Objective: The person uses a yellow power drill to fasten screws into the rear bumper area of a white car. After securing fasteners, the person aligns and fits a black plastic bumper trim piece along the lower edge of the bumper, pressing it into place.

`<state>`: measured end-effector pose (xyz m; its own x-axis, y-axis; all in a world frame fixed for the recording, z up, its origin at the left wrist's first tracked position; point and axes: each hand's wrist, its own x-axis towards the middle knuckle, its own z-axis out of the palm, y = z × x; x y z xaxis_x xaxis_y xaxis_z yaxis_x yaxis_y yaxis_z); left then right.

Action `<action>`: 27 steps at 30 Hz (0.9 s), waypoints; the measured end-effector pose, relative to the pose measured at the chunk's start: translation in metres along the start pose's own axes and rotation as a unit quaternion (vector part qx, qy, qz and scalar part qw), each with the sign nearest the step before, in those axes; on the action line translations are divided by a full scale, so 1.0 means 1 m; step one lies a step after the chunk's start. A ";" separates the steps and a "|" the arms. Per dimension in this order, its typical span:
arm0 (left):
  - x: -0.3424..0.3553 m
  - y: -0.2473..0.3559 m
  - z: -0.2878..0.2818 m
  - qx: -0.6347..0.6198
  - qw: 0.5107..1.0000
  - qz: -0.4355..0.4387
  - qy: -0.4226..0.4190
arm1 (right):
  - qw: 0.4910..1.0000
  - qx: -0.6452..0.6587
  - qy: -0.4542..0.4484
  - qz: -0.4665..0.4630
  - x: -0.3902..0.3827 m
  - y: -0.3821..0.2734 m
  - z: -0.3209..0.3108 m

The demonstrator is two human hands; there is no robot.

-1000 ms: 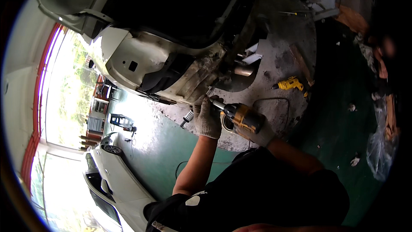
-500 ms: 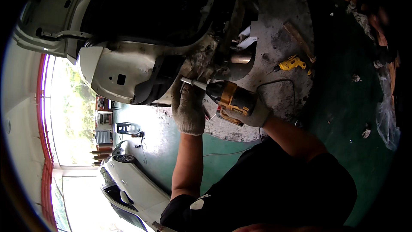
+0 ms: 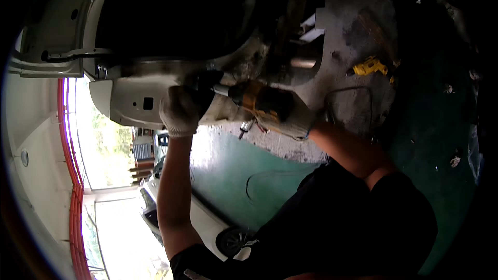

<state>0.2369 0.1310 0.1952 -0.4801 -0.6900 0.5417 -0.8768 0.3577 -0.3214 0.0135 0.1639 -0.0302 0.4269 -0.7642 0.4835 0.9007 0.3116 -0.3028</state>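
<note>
A pale-gloved right hand point(image 3: 294, 120) wraps a yellow-and-black power driver point(image 3: 261, 99), apparently to steady its silver shaft point(image 3: 221, 89) beside the white metal car body point(image 3: 136, 91); the gloved left hand point(image 3: 179, 111) has its fingertips hidden, grip unclear.

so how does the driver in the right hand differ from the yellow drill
The driver is gripped in the right hand; the drill lies on the stained floor. The driver mixes black and yellow; the drill looks mostly yellow. The driver carries a long silver shaft; the drill shows a short dark nose. Both point left.
</note>
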 end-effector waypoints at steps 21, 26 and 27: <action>0.054 0.029 -0.028 -0.038 0.925 -0.095 -0.365 | 0.743 -0.669 0.019 0.011 0.047 -0.067 0.067; 0.057 0.021 -0.030 0.012 0.918 -0.064 -0.392 | 0.779 -0.615 0.042 0.113 0.044 -0.075 0.073; 0.056 0.019 -0.029 0.023 0.920 -0.050 -0.387 | 0.776 -0.621 0.051 0.092 0.043 -0.068 0.071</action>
<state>0.1921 0.1174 0.2420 -0.2179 -0.9658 -0.1403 -0.9047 0.2538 -0.3422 -0.0240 0.1504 0.0696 0.4732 -0.8322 0.2889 0.0242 -0.3155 -0.9486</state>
